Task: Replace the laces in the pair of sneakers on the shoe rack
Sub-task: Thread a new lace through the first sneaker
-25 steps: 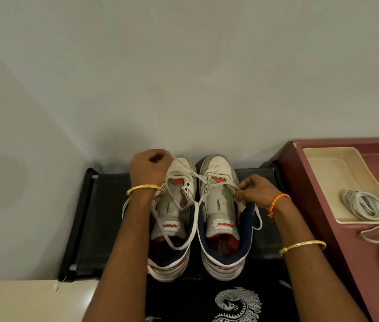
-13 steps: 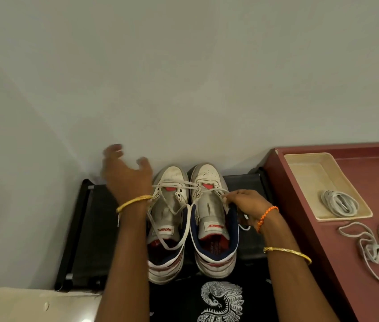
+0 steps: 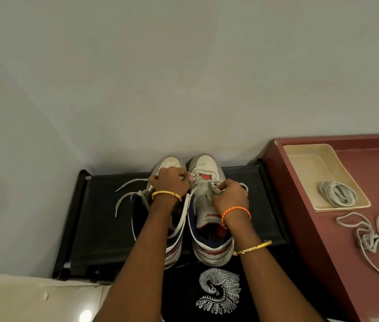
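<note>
Both hands work at the toe end of the two sneakers, which stand side by side on the black shoe rack [image 3: 104, 219] with toes against the wall [image 3: 183, 77]. The left hand [image 3: 169, 182] is curled closed over the lace area of the left sneaker [image 3: 172, 162]; it seems to pinch a lace, though its own knuckles hide the fingertips. The right hand [image 3: 229, 196] is pinched shut on the lace at the upper eyelets of the right sneaker [image 3: 203, 163]. The two grips sit close together, nearly touching.

Outward from the left grip, two loose lace ends [image 3: 123, 198] trail across bare rack, with open room up to the rack's left rail. Outward from the right grip a short stretch of rack runs to the edge of a red table [image 3: 318, 240]. On it, well apart from both grips, a cream tray [image 3: 300, 159] holds a coiled lace [image 3: 337, 194], and loose laces [image 3: 369, 238] lie tangled beside the tray's near edge.
</note>
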`<state>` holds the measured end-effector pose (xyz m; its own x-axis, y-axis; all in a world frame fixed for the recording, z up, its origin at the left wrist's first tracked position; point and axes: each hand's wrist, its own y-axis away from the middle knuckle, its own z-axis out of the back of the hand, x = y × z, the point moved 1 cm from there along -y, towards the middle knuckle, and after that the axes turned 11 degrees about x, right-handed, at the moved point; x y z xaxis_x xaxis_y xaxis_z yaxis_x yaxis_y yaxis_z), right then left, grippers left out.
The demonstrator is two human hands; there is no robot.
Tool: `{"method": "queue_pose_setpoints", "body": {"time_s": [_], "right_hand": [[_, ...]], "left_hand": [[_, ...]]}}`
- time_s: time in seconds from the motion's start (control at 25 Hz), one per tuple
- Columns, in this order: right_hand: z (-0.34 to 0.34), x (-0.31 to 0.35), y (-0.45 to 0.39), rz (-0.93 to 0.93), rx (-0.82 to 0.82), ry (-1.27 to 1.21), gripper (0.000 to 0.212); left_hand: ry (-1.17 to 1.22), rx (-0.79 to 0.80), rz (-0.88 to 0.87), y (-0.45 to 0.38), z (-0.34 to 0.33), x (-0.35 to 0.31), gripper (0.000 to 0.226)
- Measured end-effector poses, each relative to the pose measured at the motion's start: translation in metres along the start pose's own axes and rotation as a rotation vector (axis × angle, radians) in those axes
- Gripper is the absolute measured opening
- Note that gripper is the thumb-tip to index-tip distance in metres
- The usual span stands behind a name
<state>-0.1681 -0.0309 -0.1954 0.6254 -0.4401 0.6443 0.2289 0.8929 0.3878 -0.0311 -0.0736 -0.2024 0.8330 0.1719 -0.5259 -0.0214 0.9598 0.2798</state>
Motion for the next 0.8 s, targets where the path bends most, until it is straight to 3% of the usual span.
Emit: {"method": "queue_pose_setpoints", "body": {"time_s": [0.2,0.4,0.48,0.56,0.6,0.72,0.8], "right_hand": [[0.0,-0.002,-0.001,-0.001,-0.003,-0.027,0.024],[0.007,-0.008,-0.002,-0.055,0.069,-0.191,0.018],[0.012,-0.008,-0.003,-0.067,0.134,-0.212,0.016],[0.016,-0.009,-0.007,-0.075,0.226,-0.213,0.011],[0.018,-0.009,-0.01,-0.081,0.27,-0.216,0.009],[0.026,-0.01,-0.019,-0.088,0.376,-0.201,0.004],[0.032,-0.008,-0.023,-0.076,0.419,-0.178,0.008]], "left_hand": [[0.134,-0.33,0.119,0.005,0.033,0.015,0.017],[0.448,-0.778,0.284,0.028,0.09,0.036,0.015],[0.451,-0.835,0.411,0.033,0.097,0.038,0.019],[0.302,-0.721,0.446,0.031,0.096,0.035,0.026],[0.204,-0.62,0.38,0.027,0.091,0.031,0.034],[0.076,-0.265,-0.04,0.011,0.059,0.002,0.035],[-0.027,0.026,-0.145,0.004,0.03,-0.018,0.023]]}}
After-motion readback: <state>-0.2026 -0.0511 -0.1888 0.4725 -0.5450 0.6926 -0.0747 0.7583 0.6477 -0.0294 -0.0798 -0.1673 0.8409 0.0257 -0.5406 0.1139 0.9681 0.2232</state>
